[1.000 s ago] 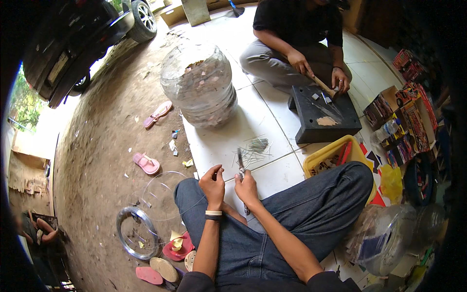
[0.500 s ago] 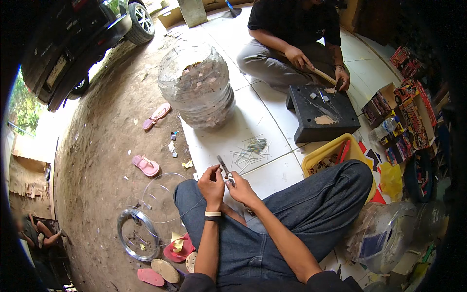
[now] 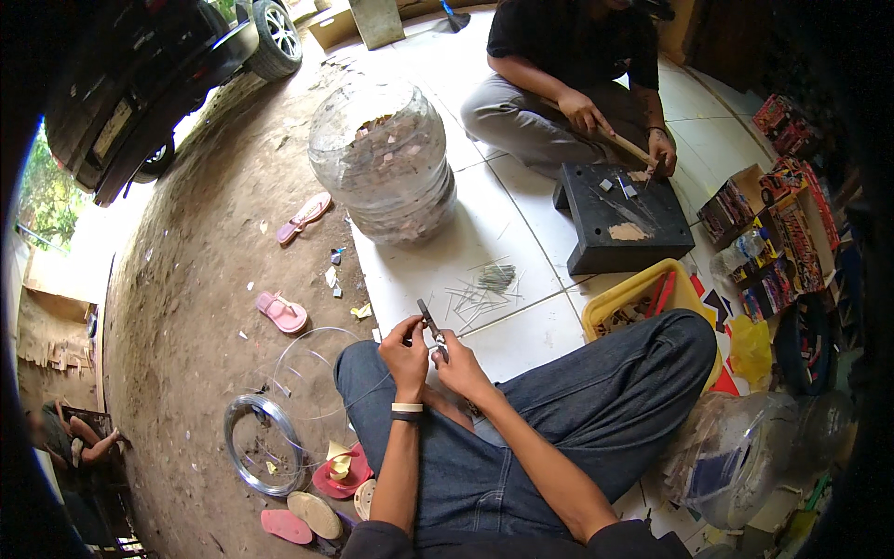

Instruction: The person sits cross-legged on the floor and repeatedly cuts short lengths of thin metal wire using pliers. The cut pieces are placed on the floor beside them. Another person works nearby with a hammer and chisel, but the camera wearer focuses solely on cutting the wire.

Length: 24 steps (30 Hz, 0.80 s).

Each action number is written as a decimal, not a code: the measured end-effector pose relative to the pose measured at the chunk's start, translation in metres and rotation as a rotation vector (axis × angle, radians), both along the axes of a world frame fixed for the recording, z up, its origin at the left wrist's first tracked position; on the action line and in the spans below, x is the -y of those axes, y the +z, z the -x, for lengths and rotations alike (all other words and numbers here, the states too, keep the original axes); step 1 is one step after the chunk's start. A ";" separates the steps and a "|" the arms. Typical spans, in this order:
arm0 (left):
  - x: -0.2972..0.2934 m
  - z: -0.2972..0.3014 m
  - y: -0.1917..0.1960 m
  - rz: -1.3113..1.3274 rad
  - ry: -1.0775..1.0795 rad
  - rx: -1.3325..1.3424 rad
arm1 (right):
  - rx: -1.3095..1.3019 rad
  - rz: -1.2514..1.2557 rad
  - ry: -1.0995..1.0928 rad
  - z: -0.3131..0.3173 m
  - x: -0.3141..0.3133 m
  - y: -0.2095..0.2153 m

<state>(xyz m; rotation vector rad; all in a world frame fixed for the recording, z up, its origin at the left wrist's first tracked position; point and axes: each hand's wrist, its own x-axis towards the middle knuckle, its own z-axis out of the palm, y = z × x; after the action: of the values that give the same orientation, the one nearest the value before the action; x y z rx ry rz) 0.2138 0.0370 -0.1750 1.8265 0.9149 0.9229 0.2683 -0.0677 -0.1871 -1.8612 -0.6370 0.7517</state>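
Note:
Over my lap, my right hand [image 3: 463, 366] is closed round a dark pair of pliers [image 3: 429, 320], its narrow end pointing up and away from me. Beside it, my left hand [image 3: 403, 361] pinches close to the jaws. A thin wire [image 3: 328, 335] loops from a silvery coil [image 3: 233, 447] on the ground at left up to my left hand; its end between the fingers is too small to make out. On the white tiles ahead lies a pile of short cut wire pieces [image 3: 496, 278].
A big clear plastic jug [image 3: 382, 168] full of scraps stands ahead. Another person [image 3: 573, 102] works with a wooden stick at a black stool [image 3: 629, 228]. A yellow basin [image 3: 596, 303] sits by my right knee. Pink sandals [image 3: 281, 313] lie on the dirt at left.
The view has shifted slightly, so the surroundings sit a little further right. My hands and the pliers stay nearly in place. The other person's hands have moved slightly on the stick.

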 end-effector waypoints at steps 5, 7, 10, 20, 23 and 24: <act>0.001 0.000 0.001 -0.014 -0.002 0.012 | 0.089 -0.052 -0.038 0.001 -0.001 -0.001; 0.002 -0.002 0.003 0.012 0.000 -0.007 | 0.113 -0.043 -0.064 0.001 -0.002 -0.003; 0.006 -0.005 0.007 -0.046 -0.022 -0.020 | 0.066 -0.034 -0.108 -0.002 -0.004 -0.007; 0.004 0.000 0.005 -0.020 -0.012 0.009 | 0.093 -0.075 -0.050 -0.004 0.001 -0.004; 0.004 0.000 0.003 0.012 0.032 0.021 | 0.003 -0.065 0.032 -0.004 0.006 0.005; 0.004 0.000 0.003 -0.024 0.026 0.006 | 0.012 -0.052 0.026 -0.005 0.006 0.008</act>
<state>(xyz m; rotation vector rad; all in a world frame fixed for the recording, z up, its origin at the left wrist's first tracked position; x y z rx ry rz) 0.2140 0.0329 -0.1715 1.8352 0.9290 0.9587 0.2728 -0.0736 -0.1786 -1.8138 -0.6829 0.7349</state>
